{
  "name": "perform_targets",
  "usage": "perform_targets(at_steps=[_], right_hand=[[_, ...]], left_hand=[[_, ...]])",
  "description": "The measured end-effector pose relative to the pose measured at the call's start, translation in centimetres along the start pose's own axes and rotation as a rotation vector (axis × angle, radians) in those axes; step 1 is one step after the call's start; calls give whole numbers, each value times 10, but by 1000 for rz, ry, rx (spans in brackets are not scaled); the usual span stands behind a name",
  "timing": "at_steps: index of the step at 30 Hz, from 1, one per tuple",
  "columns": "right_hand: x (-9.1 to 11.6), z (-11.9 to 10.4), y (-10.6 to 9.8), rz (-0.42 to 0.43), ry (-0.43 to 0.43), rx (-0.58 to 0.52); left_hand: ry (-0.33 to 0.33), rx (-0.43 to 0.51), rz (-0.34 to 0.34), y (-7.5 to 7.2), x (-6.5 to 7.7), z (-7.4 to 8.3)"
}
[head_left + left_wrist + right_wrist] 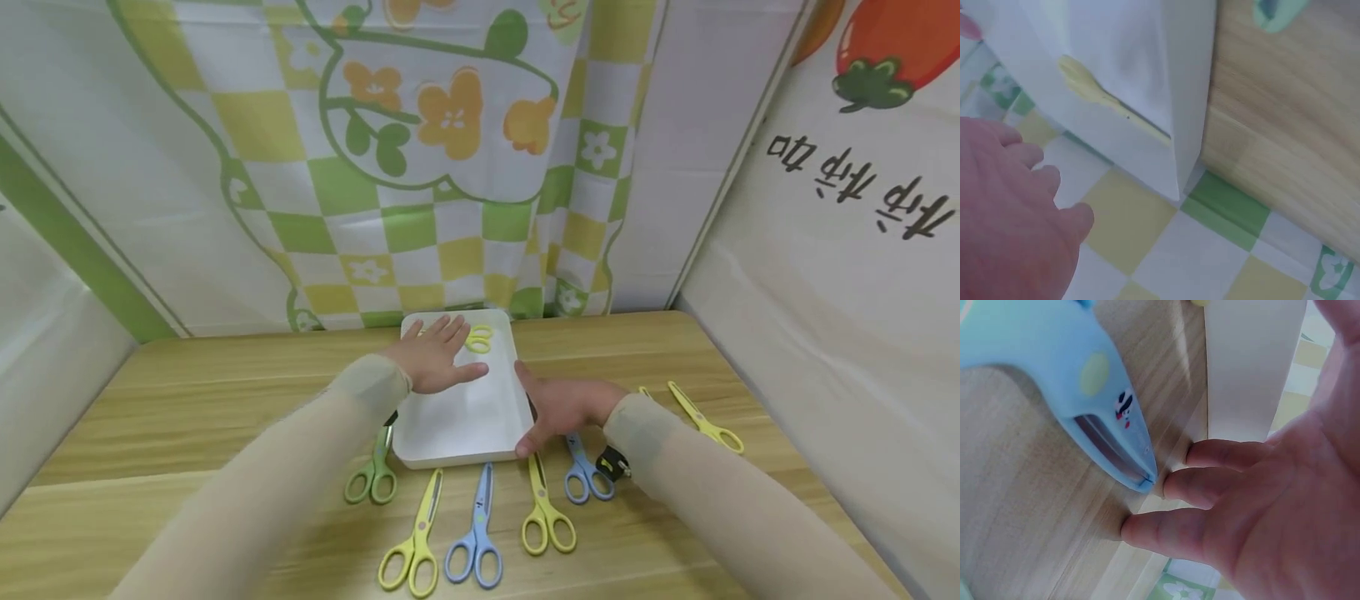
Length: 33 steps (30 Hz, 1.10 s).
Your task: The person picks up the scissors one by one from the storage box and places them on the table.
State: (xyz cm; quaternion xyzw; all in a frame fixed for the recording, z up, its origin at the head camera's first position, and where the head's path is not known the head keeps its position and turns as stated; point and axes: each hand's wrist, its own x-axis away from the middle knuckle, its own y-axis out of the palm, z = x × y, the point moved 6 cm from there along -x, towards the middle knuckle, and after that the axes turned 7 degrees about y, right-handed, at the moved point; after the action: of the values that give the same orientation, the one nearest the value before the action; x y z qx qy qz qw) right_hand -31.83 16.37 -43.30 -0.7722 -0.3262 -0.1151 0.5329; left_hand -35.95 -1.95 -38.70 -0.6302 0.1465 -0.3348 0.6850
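Note:
A white tray stands on the table, with yellow scissors lying at its far end. Over the tray's far left part is my left hand, its fingers spread and thumb stretched out. In the left wrist view that hand appears apart from the yellow scissors. My right hand is at the tray's right side, thumb by the near corner. The right wrist view shows its straight fingers touching the table beside the tray wall, close to blue scissors.
Before the tray lie green scissors, yellow scissors, blue scissors and more yellow scissors. Other yellow scissors lie at the right; another pair is mostly behind my right forearm. A checkered curtain hangs behind the table.

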Motion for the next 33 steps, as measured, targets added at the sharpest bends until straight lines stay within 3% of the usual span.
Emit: perform_targets(at_steps=[4, 13, 15, 19, 21, 26, 28, 31, 33], right_hand=[[2, 2, -1, 5, 9, 40], [0, 1, 1, -5, 11, 43], [0, 1, 1, -7, 6, 26], [1, 1, 0, -9, -5, -11], [1, 1, 0, -7, -11, -19], [2, 1, 0, -7, -12, -27], [2, 0, 0, -8, -14, -29], [2, 0, 0, -10, -17, -28], [2, 0, 0, -10, -22, -30]], left_hand=[[-31, 29, -89, 4, -17, 12], [-83, 15, -169, 27, -38, 17], [-69, -12, -159, 29, -43, 15], [-22, -113, -53, 24, -52, 16], [-19, -138, -34, 23, -54, 17], [-71, -80, -156, 32, -44, 19], [-64, -54, -190, 33, -39, 23], [1, -17, -185, 29, -35, 30], [12, 9, -143, 22, -31, 30]])
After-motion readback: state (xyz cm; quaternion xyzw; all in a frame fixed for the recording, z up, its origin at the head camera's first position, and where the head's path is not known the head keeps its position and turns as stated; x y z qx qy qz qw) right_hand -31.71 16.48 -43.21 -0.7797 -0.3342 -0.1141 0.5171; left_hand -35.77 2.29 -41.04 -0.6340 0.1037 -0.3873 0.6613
